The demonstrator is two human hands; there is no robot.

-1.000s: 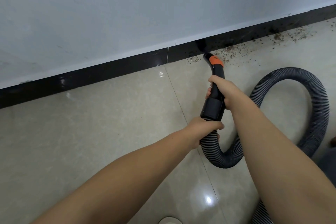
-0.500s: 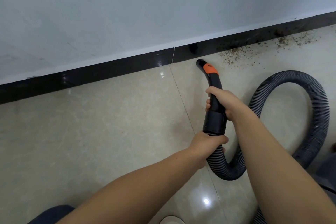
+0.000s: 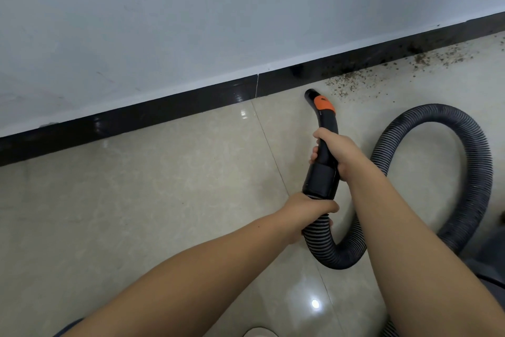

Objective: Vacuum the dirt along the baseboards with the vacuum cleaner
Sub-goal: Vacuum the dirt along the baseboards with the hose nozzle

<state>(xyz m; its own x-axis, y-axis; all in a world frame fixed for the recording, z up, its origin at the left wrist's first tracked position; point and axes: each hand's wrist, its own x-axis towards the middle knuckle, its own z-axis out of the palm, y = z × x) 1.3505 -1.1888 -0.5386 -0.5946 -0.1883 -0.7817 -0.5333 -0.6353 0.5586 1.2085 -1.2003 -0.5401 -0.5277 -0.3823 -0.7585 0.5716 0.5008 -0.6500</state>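
Observation:
A black vacuum handle [image 3: 323, 145] with an orange slider ends in a nozzle [image 3: 310, 94] that sits on the floor a short way in front of the black baseboard [image 3: 169, 107]. My right hand [image 3: 337, 149] grips the curved handle. My left hand [image 3: 311, 209] grips the ribbed grey hose [image 3: 464, 150] just below the black cuff. Brown dirt [image 3: 352, 81] lies scattered along the baseboard to the right of the nozzle, reaching toward the far right edge.
The hose loops in a wide arc over the beige glossy floor tiles [image 3: 136, 200] at the right. A pale wall [image 3: 191, 22] rises above the baseboard. A dark shape [image 3: 492, 254] shows at the lower right edge.
The nozzle has pulled back from the baseboard toward me. The patch of dirt it was touching a second ago is gone, and both hands keep their grip.

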